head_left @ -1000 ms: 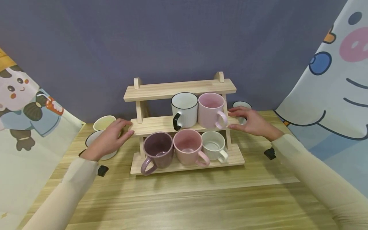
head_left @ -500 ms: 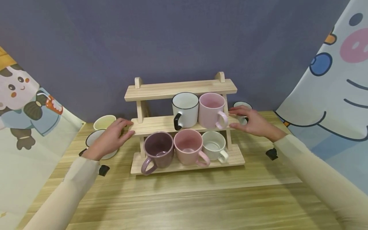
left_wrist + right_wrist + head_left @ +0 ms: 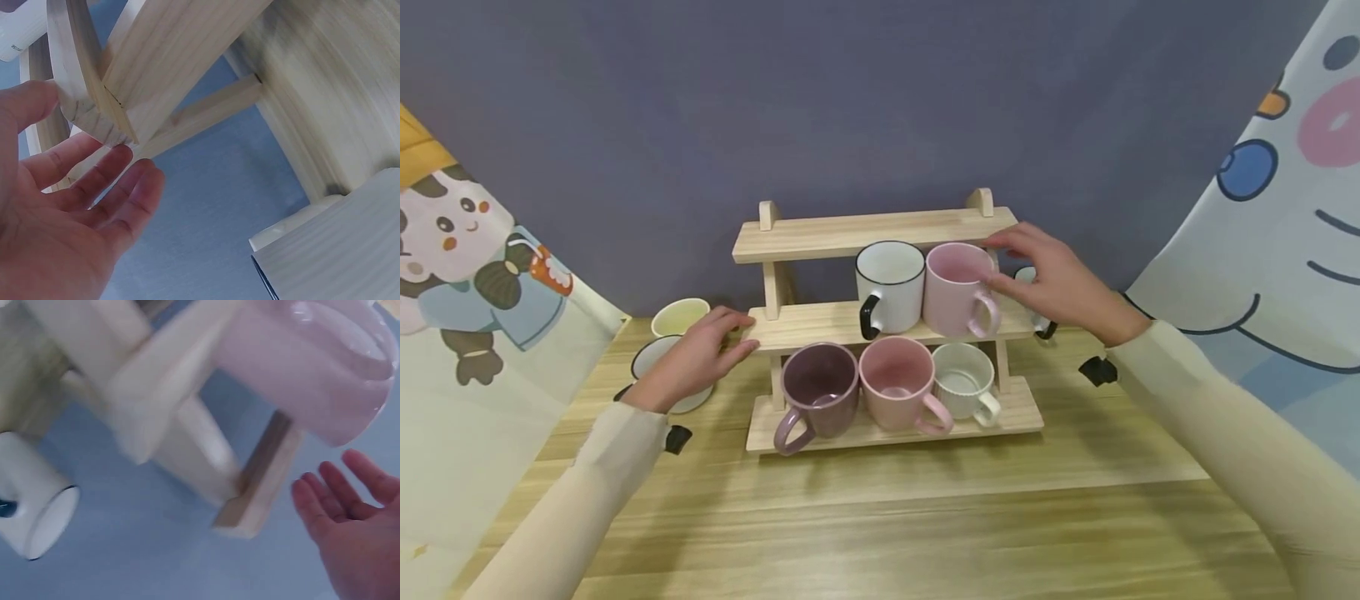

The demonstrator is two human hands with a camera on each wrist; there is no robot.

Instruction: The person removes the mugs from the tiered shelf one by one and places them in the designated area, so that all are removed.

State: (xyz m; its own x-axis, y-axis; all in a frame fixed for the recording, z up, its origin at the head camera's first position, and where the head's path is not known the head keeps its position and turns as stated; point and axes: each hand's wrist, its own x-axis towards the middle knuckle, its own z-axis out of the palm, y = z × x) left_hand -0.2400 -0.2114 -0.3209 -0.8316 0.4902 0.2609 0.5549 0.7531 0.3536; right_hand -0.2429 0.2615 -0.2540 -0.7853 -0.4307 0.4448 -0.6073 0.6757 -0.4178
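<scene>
A three-tier wooden display rack (image 3: 808,325) stands on the table. My left hand (image 3: 696,358) holds the left end of its middle shelf, thumb at the front corner and index finger at the back; the left wrist view shows the digits around the board end (image 3: 94,122). My right hand (image 3: 1063,287) is beside the light pink mug (image 3: 951,304) on that shelf, its fingers spread near the rim. In the right wrist view, a gap shows between the fingers and the mug. Left of it stands a white mug (image 3: 891,296) with a black rim and handle.
The bottom shelf bears a purple mug (image 3: 835,408), a pink mug (image 3: 891,408) and a small white ribbed cup (image 3: 955,392). On the table, a pale yellow cup (image 3: 681,317) and black-rimmed white mug (image 3: 651,354) stand left; another black-rimmed mug (image 3: 1028,279) is right, partly hidden.
My right hand has left the right end of the middle shelf and moved up and left to the light pink mug. The left hand stays at its shelf end; the view shifts slightly.
</scene>
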